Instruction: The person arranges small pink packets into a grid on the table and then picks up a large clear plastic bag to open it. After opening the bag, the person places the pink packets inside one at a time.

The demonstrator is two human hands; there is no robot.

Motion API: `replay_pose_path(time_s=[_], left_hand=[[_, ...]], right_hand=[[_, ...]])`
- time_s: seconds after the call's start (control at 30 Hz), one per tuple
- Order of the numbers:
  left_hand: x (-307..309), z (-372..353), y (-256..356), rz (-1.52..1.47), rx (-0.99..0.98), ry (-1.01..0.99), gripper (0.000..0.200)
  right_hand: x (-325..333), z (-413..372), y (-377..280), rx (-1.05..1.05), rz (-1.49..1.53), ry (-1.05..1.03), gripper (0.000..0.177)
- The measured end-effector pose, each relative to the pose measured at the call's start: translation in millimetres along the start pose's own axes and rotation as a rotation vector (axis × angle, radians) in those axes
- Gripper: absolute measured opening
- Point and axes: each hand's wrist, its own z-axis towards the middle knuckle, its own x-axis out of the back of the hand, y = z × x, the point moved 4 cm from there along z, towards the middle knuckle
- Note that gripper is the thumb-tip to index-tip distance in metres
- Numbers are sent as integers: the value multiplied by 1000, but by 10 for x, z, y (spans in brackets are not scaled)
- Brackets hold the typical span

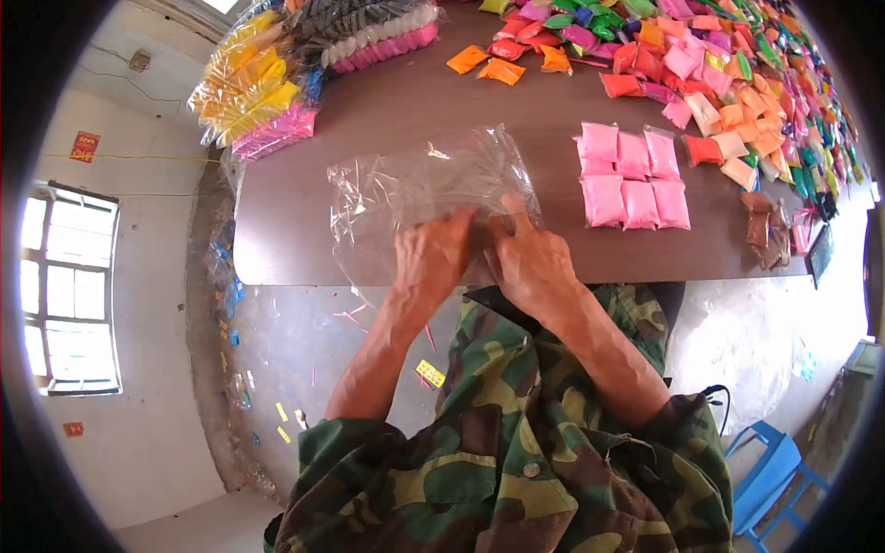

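A large clear plastic bag (369, 198) lies flat on the brown table in front of me, its near edge by my body. My left hand (433, 247) has its fingers closed on the near part of the bag. Close beside it, my right hand (533, 253) also grips the film, with one finger stretched over the bag. The fingertips are partly hidden by the hands. To the right of the bag, several pink packets (604, 200) lie in two neat rows on the table.
A heap of small coloured packets (682, 60) covers the far right. Bundled filled bags (253, 83) stand at the back left. Brown packets (763, 226) sit near the right edge. A blue stool (765, 475) stands on the floor at right, and scraps litter the floor.
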Motion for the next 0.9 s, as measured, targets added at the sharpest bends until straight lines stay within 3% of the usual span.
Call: replay_pose_path(time_s=[0.1, 0.13, 0.23, 0.43, 0.53, 0.63, 0.73, 0.9], left_hand=[[-15, 10, -393, 204, 180, -12, 13], [-7, -20, -474, 194, 188, 86, 15], [86, -3, -376, 202, 217, 34, 17], [-35, 102, -822, 361, 279, 58, 15], [17, 127, -723, 345, 278, -19, 18], [-48, 106, -619, 234, 277, -6, 23], [-31, 98, -594, 154, 326, -48, 24], [45, 100, -478, 27, 315, -148, 21]], right_hand=[[4, 3, -1, 13, 9, 34, 27], [-2, 7, 1, 16, 12, 50, 27], [-22, 25, -2, -58, -7, -95, 41], [-16, 8, -9, 36, -76, 3, 38], [-2, 16, -44, 33, -77, 7, 37], [-4, 27, -81, -37, -93, -134, 36], [76, 69, -253, 8, -50, -174, 32], [-35, 278, -450, 169, -84, -105, 41]])
